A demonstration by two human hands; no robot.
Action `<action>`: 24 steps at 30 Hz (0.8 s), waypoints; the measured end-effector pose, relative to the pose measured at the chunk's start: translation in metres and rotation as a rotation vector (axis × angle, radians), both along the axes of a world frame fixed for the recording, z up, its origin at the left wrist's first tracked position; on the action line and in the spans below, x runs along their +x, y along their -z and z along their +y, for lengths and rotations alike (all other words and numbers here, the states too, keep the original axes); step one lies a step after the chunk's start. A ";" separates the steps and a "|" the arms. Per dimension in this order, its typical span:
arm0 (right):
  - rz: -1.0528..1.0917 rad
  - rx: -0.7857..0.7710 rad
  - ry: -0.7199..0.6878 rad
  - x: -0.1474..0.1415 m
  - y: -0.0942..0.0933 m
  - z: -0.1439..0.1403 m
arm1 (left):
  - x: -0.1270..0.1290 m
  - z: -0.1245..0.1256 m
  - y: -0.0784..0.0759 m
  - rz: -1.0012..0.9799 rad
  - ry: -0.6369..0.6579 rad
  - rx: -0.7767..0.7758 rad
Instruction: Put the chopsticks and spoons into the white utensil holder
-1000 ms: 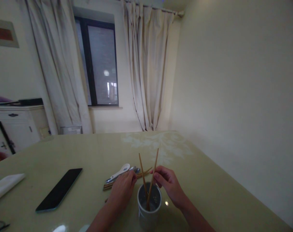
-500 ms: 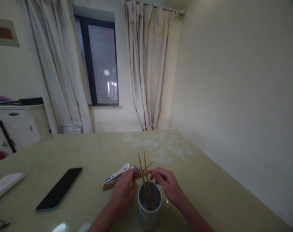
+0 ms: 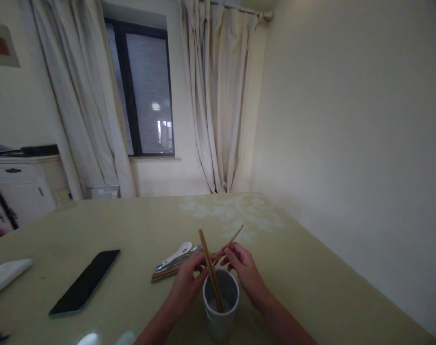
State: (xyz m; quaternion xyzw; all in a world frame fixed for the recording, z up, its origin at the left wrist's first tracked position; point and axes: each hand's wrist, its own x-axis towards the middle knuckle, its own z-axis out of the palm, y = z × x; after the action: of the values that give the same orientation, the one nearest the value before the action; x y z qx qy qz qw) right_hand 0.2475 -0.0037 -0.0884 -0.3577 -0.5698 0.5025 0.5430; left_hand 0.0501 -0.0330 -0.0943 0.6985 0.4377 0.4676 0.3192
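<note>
The slanting chopstick (image 3: pixel 236 233) is above the far side of the cup, between the two hands, its upper end pointing away to the right. It looks like wood or bamboo, so it should be light and stiff, with little give; being thin and smooth, it could roll or twist between the fingers, though it hardly seems fragile. A pinch near the middle of the shaft would probably balance it best, while a hold at one end would let the other swing. The right hand (image 3: pixel 247 274) has thumb and forefinger pressed together on the shaft, the other fingers curled loosely below. The left hand (image 3: pixel 185 283) is half closed near the lower end — whether its fingertips grip the stick cannot be told, as the standing chopsticks (image 3: pixel 209 263) cross in front of them. These lean leftward out of the pale cup (image 3: pixel 221 328), a rigid-looking vessel, perhaps ceramic, that would chip if knocked over; its rim and wall offer the firmest hold. Beyond the left hand lie a white spoon (image 3: pixel 177 253), some metal cutlery (image 3: pixel 195 249) and a row of flat-lying chopsticks (image 3: pixel 165 274) — all on the glossy table (image 3: pixel 293 282), with a dark phone (image 3: pixel 86 282) well to the left.
</note>
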 end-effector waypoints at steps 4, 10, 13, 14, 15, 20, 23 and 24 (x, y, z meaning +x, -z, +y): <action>0.236 0.038 0.298 0.025 -0.014 0.009 | -0.020 0.008 0.000 0.295 -0.219 0.035; 0.479 0.045 0.330 0.045 -0.030 0.009 | -0.031 0.009 -0.002 0.786 -0.297 -0.064; 0.388 0.084 0.205 0.036 -0.029 -0.001 | -0.029 0.008 -0.001 0.839 -0.285 -0.080; 0.319 0.110 0.158 0.032 -0.029 -0.005 | -0.028 0.008 0.000 0.839 -0.287 -0.084; 0.235 0.137 0.104 0.029 -0.029 -0.008 | -0.028 0.008 0.001 0.835 -0.288 -0.087; -0.173 0.236 -0.075 0.021 -0.029 -0.018 | -0.029 0.008 0.005 0.820 -0.298 -0.071; -0.278 0.214 -0.040 0.018 -0.024 -0.015 | -0.029 0.009 0.008 0.802 -0.267 -0.022; -0.295 0.191 -0.032 0.016 -0.020 -0.014 | -0.028 0.009 0.009 0.791 -0.244 -0.015</action>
State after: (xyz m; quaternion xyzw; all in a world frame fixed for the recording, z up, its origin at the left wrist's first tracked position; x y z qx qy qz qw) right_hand 0.2636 -0.0174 -0.0683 -0.3654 -0.6941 0.3965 0.4769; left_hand 0.0218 -0.0241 -0.1028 0.7649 0.6097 0.1943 0.0734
